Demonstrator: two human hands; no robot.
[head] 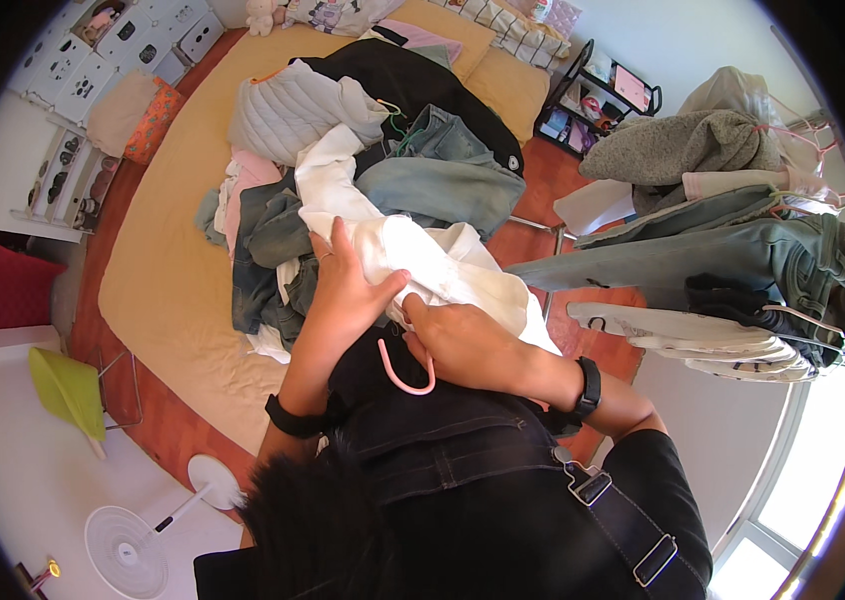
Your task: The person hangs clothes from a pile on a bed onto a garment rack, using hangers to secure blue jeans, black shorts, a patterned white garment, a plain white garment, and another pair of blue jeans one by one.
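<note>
A white garment (422, 251) hangs in front of me, its collar end towards my chest. My left hand (351, 274) lies against the garment's left part, thumb and fingers spread. My right hand (452, 337) is closed at the garment's near edge beside a pink clothes hanger (407, 390), whose hook sticks out below the fingers. The rest of the hanger is hidden by the cloth and the hand. Beyond lie blue jeans (441, 180), a light grey quilted garment (302, 112) and a black garment (460, 97) on the bed.
The bed (167, 300) has a yellow sheet. On the right, jeans (692, 251) and other clothes hang from a rack. A black trolley (595, 101) stands behind it. At the left are a green chair (66, 390) and a white fan (126, 551).
</note>
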